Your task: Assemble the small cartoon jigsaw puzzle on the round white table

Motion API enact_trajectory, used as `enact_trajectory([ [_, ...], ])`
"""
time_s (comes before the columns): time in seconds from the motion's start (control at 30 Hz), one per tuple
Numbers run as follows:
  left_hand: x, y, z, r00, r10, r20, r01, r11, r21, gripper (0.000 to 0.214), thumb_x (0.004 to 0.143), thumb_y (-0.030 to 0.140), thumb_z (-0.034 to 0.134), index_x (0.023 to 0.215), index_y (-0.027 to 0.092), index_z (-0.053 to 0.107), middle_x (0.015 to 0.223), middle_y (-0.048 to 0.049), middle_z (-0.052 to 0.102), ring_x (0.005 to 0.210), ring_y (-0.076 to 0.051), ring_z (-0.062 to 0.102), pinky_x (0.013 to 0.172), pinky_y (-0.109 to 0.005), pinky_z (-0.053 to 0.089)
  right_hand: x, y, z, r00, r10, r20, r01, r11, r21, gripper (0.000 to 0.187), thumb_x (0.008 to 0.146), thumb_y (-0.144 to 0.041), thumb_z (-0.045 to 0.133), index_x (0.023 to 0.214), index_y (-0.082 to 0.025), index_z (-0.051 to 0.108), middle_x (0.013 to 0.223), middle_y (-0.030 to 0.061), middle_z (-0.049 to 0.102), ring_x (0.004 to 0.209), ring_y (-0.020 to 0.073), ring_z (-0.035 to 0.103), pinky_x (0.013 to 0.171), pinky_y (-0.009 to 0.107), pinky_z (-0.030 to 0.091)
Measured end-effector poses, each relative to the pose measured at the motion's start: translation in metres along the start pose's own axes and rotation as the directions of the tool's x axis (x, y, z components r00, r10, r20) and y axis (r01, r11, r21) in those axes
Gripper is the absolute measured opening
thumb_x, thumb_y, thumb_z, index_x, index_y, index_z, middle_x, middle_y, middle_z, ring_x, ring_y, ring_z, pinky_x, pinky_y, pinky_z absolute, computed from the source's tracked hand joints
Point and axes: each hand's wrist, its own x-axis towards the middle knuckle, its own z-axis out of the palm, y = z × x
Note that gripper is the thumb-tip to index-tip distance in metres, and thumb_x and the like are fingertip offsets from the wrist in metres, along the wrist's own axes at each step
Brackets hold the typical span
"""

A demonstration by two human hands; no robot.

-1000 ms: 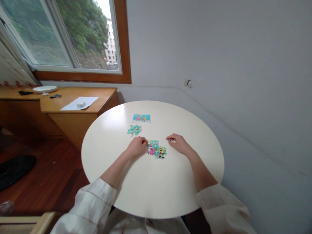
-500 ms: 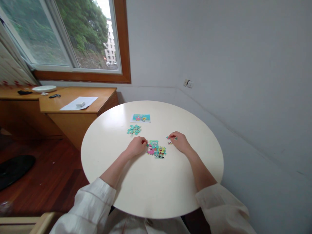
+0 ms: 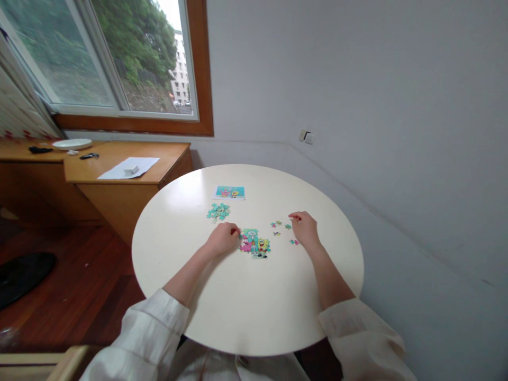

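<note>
A partly joined cartoon jigsaw (image 3: 254, 244) lies in the middle of the round cream table (image 3: 246, 312). My left hand (image 3: 223, 238) rests with curled fingers against the jigsaw's left edge. My right hand (image 3: 305, 228) lies further right, fingers bent, its fingertips pinched together near several small loose pieces (image 3: 278, 227); I cannot make out whether a piece is in the pinch. One more loose piece (image 3: 294, 242) lies by the right wrist. A heap of teal pieces (image 3: 218, 211) sits behind the left hand, and a small reference picture (image 3: 229, 192) lies beyond it.
A wooden desk (image 3: 119, 174) stands left of the table under the window, carrying a sheet of paper (image 3: 129, 168), a white plate (image 3: 72, 144) and small dark items. A grey wall with a socket (image 3: 306, 136) runs close along the table's right side.
My right hand has moved right, away from the jigsaw, leaving several small loose pieces on the table where it was. The left hand has stayed put.
</note>
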Motion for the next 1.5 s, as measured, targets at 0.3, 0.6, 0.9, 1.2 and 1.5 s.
enact_trajectory([
  [0.3, 0.000, 0.000, 0.000, 1.000, 0.001, 0.003, -0.001, 1.000, 0.001, 0.031, 0.071, 0.013, 0.041, 0.083, 0.014, 0.070, 0.082, -0.0063, 0.070, 0.072, -0.017, 0.061, 0.069, -0.024, 0.044, 0.003, 0.008, 0.000, 1.000, 0.000, -0.005, 0.000, 1.000, -0.017, 0.028, 0.071, -0.011, 0.040, 0.076, -0.020, 0.066, 0.084, 0.0040, 0.061, 0.077, 0.0162, 0.054, 0.080, 0.031, 0.040],
  [0.6, 0.000, 0.001, -0.001, 1.000, 0.001, 0.005, -0.001, 1.000, 0.013, 0.031, 0.072, 0.013, 0.041, 0.082, 0.014, 0.070, 0.081, -0.0063, 0.070, 0.072, -0.017, 0.060, 0.068, -0.024, 0.044, 0.003, 0.007, -0.001, 0.999, 0.031, 0.013, -0.031, 0.999, -0.009, 0.027, 0.071, -0.013, 0.041, 0.076, -0.019, 0.066, 0.086, 0.0052, 0.062, 0.078, 0.0172, 0.055, 0.080, 0.032, 0.041],
  [0.9, -0.001, 0.001, -0.001, 1.000, 0.007, 0.000, -0.007, 1.000, 0.022, 0.031, 0.071, 0.015, 0.041, 0.081, 0.015, 0.070, 0.078, -0.0059, 0.070, 0.069, -0.017, 0.060, 0.065, -0.024, 0.044, 0.002, 0.005, -0.002, 1.000, 0.022, 0.011, -0.022, 1.000, -0.011, 0.025, 0.071, -0.014, 0.042, 0.076, -0.019, 0.066, 0.086, 0.0041, 0.062, 0.077, 0.0158, 0.055, 0.081, 0.031, 0.041],
  [1.2, -0.001, 0.002, -0.002, 1.000, -0.004, 0.009, 0.004, 1.000, 0.020, 0.031, 0.072, 0.014, 0.041, 0.083, 0.015, 0.070, 0.081, -0.0063, 0.070, 0.072, -0.017, 0.060, 0.067, -0.024, 0.044, 0.002, 0.006, -0.003, 1.000, 0.010, 0.023, -0.010, 1.000, 0.006, 0.024, 0.070, -0.016, 0.043, 0.076, -0.019, 0.066, 0.085, 0.0044, 0.063, 0.074, 0.0156, 0.055, 0.079, 0.031, 0.041],
  [1.5, -0.001, 0.001, -0.002, 1.000, 0.003, 0.007, -0.003, 1.000, 0.027, 0.031, 0.071, 0.015, 0.041, 0.082, 0.014, 0.070, 0.078, -0.0065, 0.070, 0.069, -0.017, 0.060, 0.064, -0.024, 0.043, 0.005, 0.016, -0.016, 0.956, 0.030, 0.291, -0.099, 0.969, 0.227, 0.019, 0.067, -0.025, 0.052, 0.076, -0.016, 0.066, 0.071, 0.0037, 0.066, 0.066, 0.0151, 0.058, 0.064, 0.027, 0.043],
])
